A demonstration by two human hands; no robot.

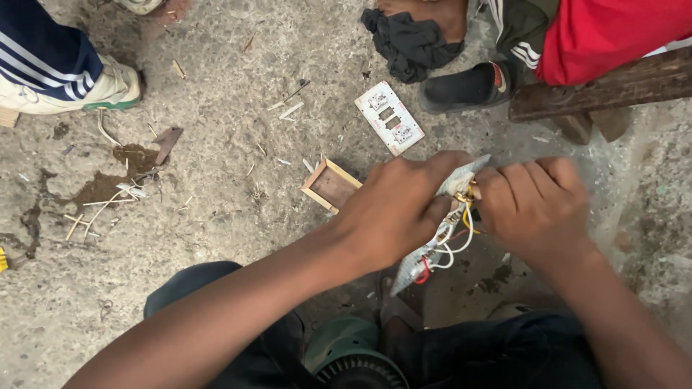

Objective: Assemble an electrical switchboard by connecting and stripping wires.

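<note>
Gripping a wired switch plate [420, 261] from the left, the left hand [393, 212] has its fingers curled around the plate's upper part. The plate's long axis runs diagonally, its near end pointing down-left toward the knees and its far end up-right between the hands. The right hand [533, 205], fingers bunched tight, pinches the yellow wires [467, 209] at the plate's back. A second white switch plate [389, 117] and a small wooden box [329, 185] lie on the concrete floor [216, 144] farther away.
</note>
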